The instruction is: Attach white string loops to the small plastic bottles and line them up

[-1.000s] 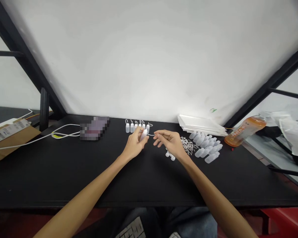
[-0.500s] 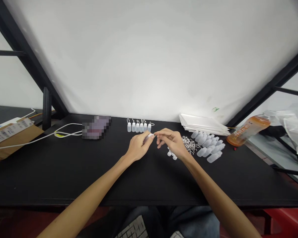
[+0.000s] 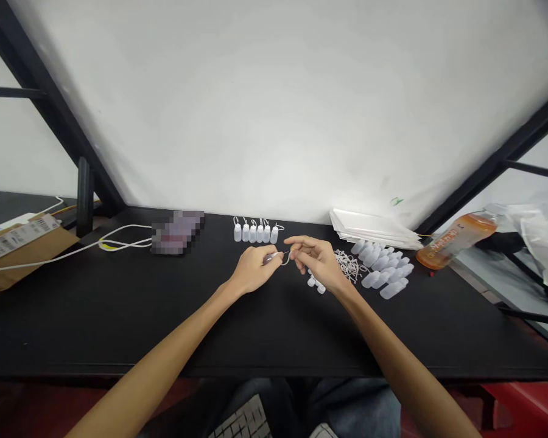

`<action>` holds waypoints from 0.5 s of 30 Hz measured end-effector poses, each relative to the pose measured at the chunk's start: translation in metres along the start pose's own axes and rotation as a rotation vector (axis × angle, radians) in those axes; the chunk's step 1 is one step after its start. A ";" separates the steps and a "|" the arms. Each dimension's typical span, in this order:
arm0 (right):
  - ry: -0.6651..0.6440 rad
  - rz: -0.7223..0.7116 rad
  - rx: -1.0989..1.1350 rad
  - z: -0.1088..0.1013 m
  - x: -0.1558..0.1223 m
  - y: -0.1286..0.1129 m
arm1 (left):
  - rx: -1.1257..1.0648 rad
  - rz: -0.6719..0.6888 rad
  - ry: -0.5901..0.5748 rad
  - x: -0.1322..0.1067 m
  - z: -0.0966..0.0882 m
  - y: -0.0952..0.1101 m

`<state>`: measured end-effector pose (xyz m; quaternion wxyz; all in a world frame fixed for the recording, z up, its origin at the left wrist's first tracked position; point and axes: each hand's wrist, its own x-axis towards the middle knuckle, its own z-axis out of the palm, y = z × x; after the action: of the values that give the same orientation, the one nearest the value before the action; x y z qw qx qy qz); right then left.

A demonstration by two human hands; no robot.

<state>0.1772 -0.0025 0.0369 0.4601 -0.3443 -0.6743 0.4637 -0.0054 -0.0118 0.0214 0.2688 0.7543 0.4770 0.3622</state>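
Note:
My left hand is closed around a small white plastic bottle, held low over the black table. My right hand pinches a thin white loop at the bottle's tip, so the two hands almost touch. Behind them stands a row of several small white bottles with loops. Right of my right hand lie a few white caps, a heap of white loops and a pile of loose bottles lying on their sides.
A stack of white sheets and an orange drink bottle lie at the back right. A blurred-out object, a white cable and a cardboard box are at the left. A white wall rises behind the table.
My right hand closed from spread fingers into a pinch and came up to the bottle in my left hand. The bottle tilted from upright to pointing right, and a loop now hangs at its tip.

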 end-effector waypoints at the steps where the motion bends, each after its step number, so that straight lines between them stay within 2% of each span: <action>1: -0.003 -0.001 -0.012 0.001 0.000 0.000 | 0.006 0.002 -0.004 0.000 0.000 0.000; 15: -0.044 -0.031 -0.040 0.004 -0.002 -0.001 | 0.014 0.027 -0.031 -0.002 -0.001 0.003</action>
<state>0.1746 -0.0062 0.0365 0.4453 -0.3325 -0.6987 0.4506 -0.0048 -0.0145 0.0238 0.2657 0.7681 0.4651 0.3508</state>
